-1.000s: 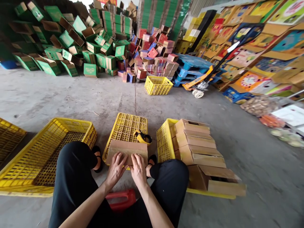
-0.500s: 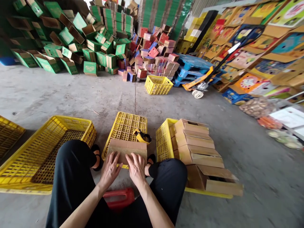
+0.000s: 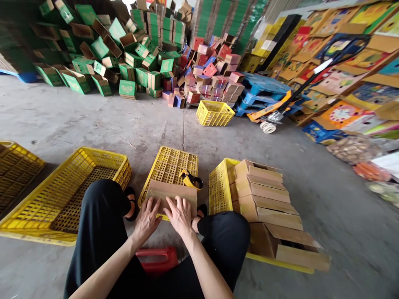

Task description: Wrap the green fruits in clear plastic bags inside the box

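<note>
A brown cardboard box [image 3: 174, 191] rests on an upturned yellow crate [image 3: 176, 160] between my knees. My left hand [image 3: 149, 218] lies on the near left part of the box, fingers stretched out. Beside it my right hand [image 3: 180, 214] presses the same near side with its fingers spread. Both hands touch the cardboard without gripping it. A yellow and black tape dispenser [image 3: 190, 179] lies on the crate, just beyond the box's right end. The underside of the box is hidden.
On the right, a yellow crate [image 3: 216, 191] holds several brown boxes [image 3: 264, 189]. An open yellow crate [image 3: 102, 160] stands left of my leg. Ahead are another yellow crate [image 3: 215, 113], a pallet jack [image 3: 277, 110], blue pallets [image 3: 258, 85] and heaped green boxes [image 3: 127, 88].
The view has turned slightly left, so the scene sits further right. My right hand has slid inward along the box toward my left hand.
</note>
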Available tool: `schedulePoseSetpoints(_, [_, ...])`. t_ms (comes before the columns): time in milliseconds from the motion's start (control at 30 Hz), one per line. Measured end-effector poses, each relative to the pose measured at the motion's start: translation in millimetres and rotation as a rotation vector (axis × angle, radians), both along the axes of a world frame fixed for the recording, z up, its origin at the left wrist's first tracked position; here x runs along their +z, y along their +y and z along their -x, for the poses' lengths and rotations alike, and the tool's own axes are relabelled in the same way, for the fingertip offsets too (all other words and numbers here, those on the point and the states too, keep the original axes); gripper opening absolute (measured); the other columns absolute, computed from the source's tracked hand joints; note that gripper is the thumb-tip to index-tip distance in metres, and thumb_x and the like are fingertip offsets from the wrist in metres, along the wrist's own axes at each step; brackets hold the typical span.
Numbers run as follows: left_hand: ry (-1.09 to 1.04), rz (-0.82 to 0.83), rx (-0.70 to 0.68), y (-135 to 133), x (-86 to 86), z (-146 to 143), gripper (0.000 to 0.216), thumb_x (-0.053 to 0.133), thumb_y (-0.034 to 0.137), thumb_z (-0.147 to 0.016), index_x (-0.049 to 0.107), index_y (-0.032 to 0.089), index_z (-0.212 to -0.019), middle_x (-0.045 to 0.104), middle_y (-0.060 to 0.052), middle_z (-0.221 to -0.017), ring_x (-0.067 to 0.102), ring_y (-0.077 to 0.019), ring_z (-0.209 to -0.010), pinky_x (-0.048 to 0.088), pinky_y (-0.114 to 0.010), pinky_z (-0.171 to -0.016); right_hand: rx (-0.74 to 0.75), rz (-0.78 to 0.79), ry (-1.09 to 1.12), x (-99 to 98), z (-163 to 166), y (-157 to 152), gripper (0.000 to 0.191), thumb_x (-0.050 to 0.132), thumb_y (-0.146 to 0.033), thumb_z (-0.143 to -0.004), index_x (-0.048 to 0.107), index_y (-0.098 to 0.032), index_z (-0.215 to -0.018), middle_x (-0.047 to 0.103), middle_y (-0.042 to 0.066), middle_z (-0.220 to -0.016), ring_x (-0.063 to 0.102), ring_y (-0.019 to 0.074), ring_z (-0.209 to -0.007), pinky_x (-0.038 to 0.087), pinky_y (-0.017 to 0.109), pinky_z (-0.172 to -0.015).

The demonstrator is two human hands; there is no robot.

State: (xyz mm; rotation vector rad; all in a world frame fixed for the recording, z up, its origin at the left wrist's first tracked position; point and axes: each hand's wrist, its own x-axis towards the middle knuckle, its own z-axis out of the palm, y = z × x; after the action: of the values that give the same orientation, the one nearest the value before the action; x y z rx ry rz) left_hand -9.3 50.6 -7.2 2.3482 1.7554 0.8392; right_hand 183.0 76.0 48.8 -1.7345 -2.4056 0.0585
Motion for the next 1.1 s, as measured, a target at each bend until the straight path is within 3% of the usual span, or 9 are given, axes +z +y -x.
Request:
schedulePoseSetpoints(200, [0.051, -0.007, -0.003, 1, -0.9, 0, 0.067, 0.063, 0.035, -0.1, 0.048, 0.019, -0.163, 0.059, -0.021, -0.147, 0.058, -0.04, -0.134, 0.053, -0.055, -0.112, 0.024, -0.01, 0.033, -2.6, 10, 4, 0.051, 0.065, -0.047, -0.108, 0.06, -0.032, -0.156, 0.069, 0.016, -0.136, 0.063, 0.0338, -0.114, 0.051, 0.047, -0.097])
schedulePoseSetpoints(333, [0.03, -0.024, 0.012, 3, -6.2, -1, 0.071, 0.059, 0.031, -0.1, 0.041, 0.018, -0.167, 0.061, -0.023, -0.145, 0.06, -0.0409, -0.13, 0.053, -0.058, -0.111, 0.008, -0.017, 0.084, -3.7, 23, -5, 0.051, 0.06, -0.037, -0.109, 0.057, -0.026, -0.159, 0.066, 0.017, -0.149, 0.061, 0.0359, -0.125, 0.051, 0.052, -0.105])
schedulePoseSetpoints(500, [0.007, -0.02, -0.048, 1, -14.8, 7, 0.077, 0.058, 0.03, -0.101, 0.03, 0.021, -0.172, 0.049, -0.022, -0.163, 0.049, -0.0426, -0.149, 0.048, -0.059, -0.119, 0.065, -0.053, 0.149, -7.9, 21, -14, 0.049, 0.057, -0.034, -0.111, 0.057, -0.023, -0.158, 0.064, 0.014, -0.155, 0.058, 0.0315, -0.137, 0.047, 0.051, -0.116])
schedulePoseSetpoints(633, [0.009, -0.001, -0.015, -3, -18.4, 13, 0.078, 0.059, 0.032, -0.102, 0.03, 0.027, -0.173, 0.039, -0.02, -0.174, 0.046, -0.0441, -0.154, 0.045, -0.06, -0.121, -0.073, -0.121, 0.113, -18.4, -13, -25, 0.045, 0.055, -0.031, -0.111, 0.06, -0.029, -0.156, 0.066, 0.011, -0.154, 0.063, 0.0302, -0.133, 0.049, 0.05, -0.116])
schedulePoseSetpoints(800, [-0.01, 0.028, 0.025, -5, -19.0, 16, 0.085, 0.055, 0.025, -0.102, 0.016, 0.027, -0.177, 0.031, -0.02, -0.18, 0.039, -0.0441, -0.161, 0.044, -0.062, -0.122, -0.26, -0.257, 0.112, -38.5, -47, -32, 0.045, 0.04, -0.033, -0.116, 0.064, -0.017, -0.15, 0.069, 0.019, -0.148, 0.067, 0.0325, -0.131, 0.052, 0.047, -0.111])
schedulePoseSetpoints(967, [-0.022, 0.015, 0.092, -4, -16.8, 11, 0.091, 0.052, 0.021, -0.101, 0.002, 0.022, -0.178, 0.032, -0.022, -0.179, 0.028, -0.045, -0.166, 0.044, -0.065, -0.122, -0.309, -0.301, 0.121, -50.7, -43, -26, 0.053, 0.036, -0.042, -0.116, 0.064, -0.011, -0.149, 0.065, 0.026, -0.149, 0.064, 0.038, -0.13, 0.052, 0.051, -0.108])
schedulePoseSetpoints(1100, [-0.009, -0.023, 0.16, -2, -13.4, -4, 0.09, 0.054, 0.018, -0.098, 0.012, 0.021, -0.177, 0.029, -0.025, -0.18, 0.029, -0.0476, -0.165, 0.039, -0.069, -0.124, -0.298, -0.335, 0.114, -52.0, -35, -23, 0.054, 0.037, -0.043, -0.115, 0.062, -0.012, -0.152, 0.063, 0.027, -0.151, 0.061, 0.0407, -0.131, 0.051, 0.055, -0.108])
